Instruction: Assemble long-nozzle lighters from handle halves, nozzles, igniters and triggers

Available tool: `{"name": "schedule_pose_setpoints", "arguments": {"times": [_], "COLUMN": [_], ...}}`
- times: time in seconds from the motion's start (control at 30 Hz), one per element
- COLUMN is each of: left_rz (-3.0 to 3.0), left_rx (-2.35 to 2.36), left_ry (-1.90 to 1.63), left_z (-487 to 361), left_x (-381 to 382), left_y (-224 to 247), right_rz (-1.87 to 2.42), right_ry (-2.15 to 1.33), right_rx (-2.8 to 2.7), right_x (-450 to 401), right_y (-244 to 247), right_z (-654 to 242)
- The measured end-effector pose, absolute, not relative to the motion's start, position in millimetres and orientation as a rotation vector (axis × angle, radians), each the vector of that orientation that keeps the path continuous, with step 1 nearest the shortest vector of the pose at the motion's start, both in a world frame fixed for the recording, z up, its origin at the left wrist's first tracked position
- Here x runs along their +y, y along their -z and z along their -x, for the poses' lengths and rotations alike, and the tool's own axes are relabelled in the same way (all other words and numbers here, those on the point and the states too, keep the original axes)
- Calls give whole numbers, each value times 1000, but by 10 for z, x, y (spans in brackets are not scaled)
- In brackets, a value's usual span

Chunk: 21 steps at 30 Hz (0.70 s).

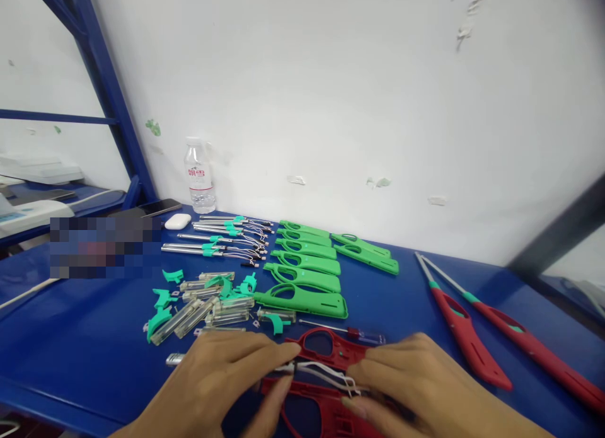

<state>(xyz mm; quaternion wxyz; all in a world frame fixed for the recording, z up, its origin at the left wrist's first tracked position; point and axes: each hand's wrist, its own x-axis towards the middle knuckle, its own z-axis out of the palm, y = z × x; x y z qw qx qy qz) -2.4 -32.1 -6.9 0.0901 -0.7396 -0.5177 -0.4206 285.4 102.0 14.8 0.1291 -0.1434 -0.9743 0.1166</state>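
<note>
Through the head feed I see the left hand (pixel 231 375) closed on the metal tube (pixel 174 360), thumb and forefinger pinching its wired end on the near side of the screwdriver (pixel 371 337). The right hand (pixel 420 387) bunches at the other end of the white wires (pixel 326 367); its fingertips blur, so I can't tell whether it grips them. Just nearer than the screwdriver lies the upper red half-shell (pixel 344 355), and in front of that the lower red half-shell (pixel 331 413), partly under the fingers.

My worry is the wires: they bow loosely between the hands, so a sharp tug could pull one off, and a slack loop could snag on a shell's rim. A stray knuckle could knock the screwdriver.

As for containers, the clear tanks (pixel 231 315) lie heaped left of the screwdriver among teal triggers (pixel 158 324); whether any holds fluid, I can't tell. The water bottle (pixel 201 179) stands well beyond the screwdriver, to its left, apparently part-filled. Green shells (pixel 305 302) lie on the worktop (pixel 392 305) beyond the screwdriver; their contents I can't make out.
</note>
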Motion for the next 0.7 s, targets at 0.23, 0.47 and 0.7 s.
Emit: {"name": "schedule_pose_setpoints", "arguments": {"times": [0.23, 0.47, 0.7], "left_rz": [2201, 2183, 2145], "left_rx": [-1404, -1346, -1332], "left_ry": [1239, 1134, 1135], "left_z": [-69, -94, -110], "left_x": [-277, -265, -273], "left_y": [43, -27, 26], "right_rz": [411, 433, 419], "right_ry": [-352, -356, -377], "right_rx": [-2834, -2846, -2863], "right_x": [1014, 1014, 1010], "right_y": [-143, -140, -112], "right_z": [-2846, -2868, -2890]}}
